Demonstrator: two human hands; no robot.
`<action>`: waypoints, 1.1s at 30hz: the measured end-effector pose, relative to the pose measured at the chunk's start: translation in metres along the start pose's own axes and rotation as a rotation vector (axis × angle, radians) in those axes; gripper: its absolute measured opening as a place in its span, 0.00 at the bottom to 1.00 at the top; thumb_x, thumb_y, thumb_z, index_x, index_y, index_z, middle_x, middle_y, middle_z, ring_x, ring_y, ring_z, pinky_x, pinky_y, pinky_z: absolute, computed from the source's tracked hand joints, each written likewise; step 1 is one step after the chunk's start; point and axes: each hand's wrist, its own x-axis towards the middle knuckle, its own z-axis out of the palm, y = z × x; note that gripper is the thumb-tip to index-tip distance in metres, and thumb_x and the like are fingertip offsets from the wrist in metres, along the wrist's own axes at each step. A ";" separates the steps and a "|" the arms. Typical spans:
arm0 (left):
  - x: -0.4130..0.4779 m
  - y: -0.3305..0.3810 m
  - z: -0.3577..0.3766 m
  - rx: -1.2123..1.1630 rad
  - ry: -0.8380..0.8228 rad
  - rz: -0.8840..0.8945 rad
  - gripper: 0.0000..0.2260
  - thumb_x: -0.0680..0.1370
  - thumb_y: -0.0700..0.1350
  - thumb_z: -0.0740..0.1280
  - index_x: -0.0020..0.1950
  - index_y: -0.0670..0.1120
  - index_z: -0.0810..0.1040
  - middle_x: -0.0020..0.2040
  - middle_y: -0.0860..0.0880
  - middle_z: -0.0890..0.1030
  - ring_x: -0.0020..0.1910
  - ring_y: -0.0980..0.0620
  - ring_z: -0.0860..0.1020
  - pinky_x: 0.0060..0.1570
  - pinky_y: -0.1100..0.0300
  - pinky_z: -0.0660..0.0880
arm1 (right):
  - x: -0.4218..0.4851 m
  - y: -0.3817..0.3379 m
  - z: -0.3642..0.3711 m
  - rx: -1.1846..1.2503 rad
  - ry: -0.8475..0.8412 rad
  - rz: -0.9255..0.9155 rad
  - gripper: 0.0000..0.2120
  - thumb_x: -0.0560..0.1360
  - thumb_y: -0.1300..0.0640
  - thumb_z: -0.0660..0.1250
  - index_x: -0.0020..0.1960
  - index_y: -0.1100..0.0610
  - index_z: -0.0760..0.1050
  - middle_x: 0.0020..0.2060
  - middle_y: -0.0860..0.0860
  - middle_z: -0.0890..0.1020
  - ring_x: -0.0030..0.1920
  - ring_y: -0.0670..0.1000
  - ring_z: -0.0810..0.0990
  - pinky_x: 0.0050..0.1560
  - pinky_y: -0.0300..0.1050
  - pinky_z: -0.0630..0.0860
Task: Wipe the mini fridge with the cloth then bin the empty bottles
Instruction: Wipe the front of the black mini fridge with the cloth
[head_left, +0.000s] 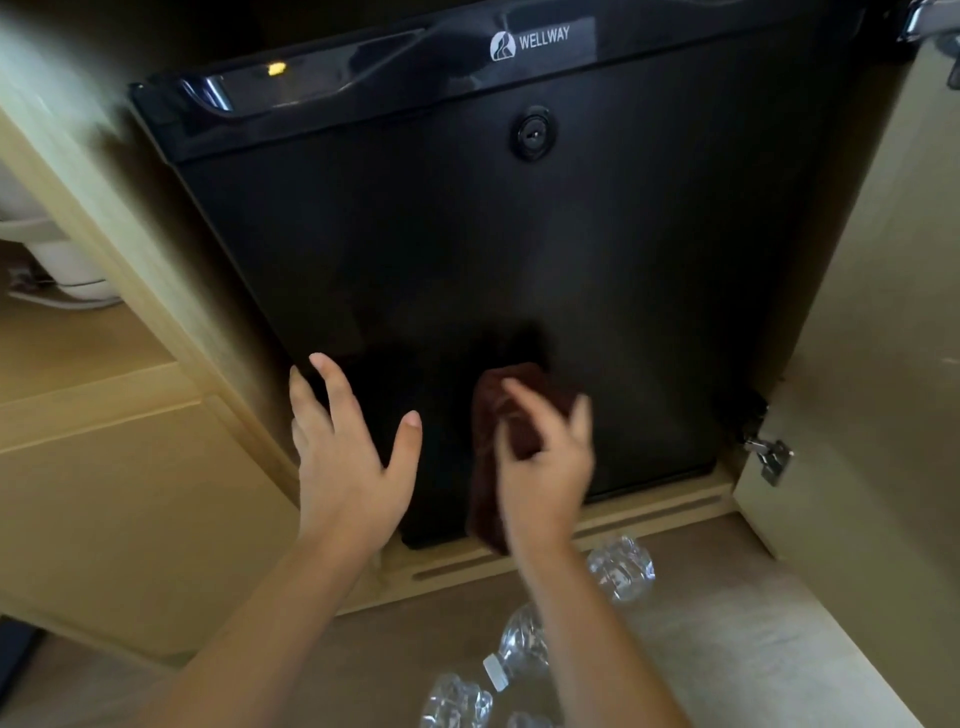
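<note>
A black mini fridge (467, 218) with a closed door, a keyhole and a white brand label fills the middle of the view inside a wooden cabinet. My right hand (545, 467) grips a dark brown cloth (519, 410) and presses it against the lower part of the fridge door. My left hand (348, 457) is open with fingers spread, its palm near the door's lower left edge. Crushed clear plastic bottles lie on the floor below: one (621, 569) beside my right forearm, one with a white cap (519, 649), another (457, 701) at the bottom edge.
The open cabinet door (872, 364) stands at the right with a metal hinge (769, 457). A wooden sill (649, 512) with slots runs under the fridge. Pale wooden cabinetry (104, 493) is on the left, with a white object (57, 260) on a shelf.
</note>
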 end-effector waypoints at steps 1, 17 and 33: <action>0.000 -0.001 0.000 0.008 0.000 0.004 0.38 0.76 0.55 0.58 0.74 0.49 0.35 0.75 0.41 0.40 0.73 0.42 0.45 0.69 0.50 0.52 | -0.009 -0.004 0.009 0.017 -0.048 -0.034 0.18 0.69 0.69 0.68 0.54 0.51 0.80 0.54 0.44 0.72 0.55 0.37 0.72 0.59 0.29 0.67; 0.001 0.002 -0.006 -0.024 -0.049 -0.011 0.38 0.75 0.57 0.57 0.74 0.49 0.35 0.75 0.43 0.39 0.74 0.43 0.44 0.69 0.50 0.52 | 0.014 0.024 -0.027 -0.025 0.160 0.199 0.19 0.71 0.69 0.67 0.53 0.48 0.78 0.69 0.55 0.63 0.65 0.52 0.69 0.56 0.21 0.58; 0.006 0.016 0.020 0.068 0.088 -0.089 0.43 0.74 0.56 0.63 0.74 0.44 0.35 0.74 0.38 0.40 0.72 0.37 0.47 0.67 0.46 0.55 | 0.044 0.090 -0.082 -0.065 0.276 0.266 0.16 0.71 0.69 0.67 0.56 0.56 0.78 0.67 0.63 0.68 0.67 0.53 0.65 0.56 0.16 0.55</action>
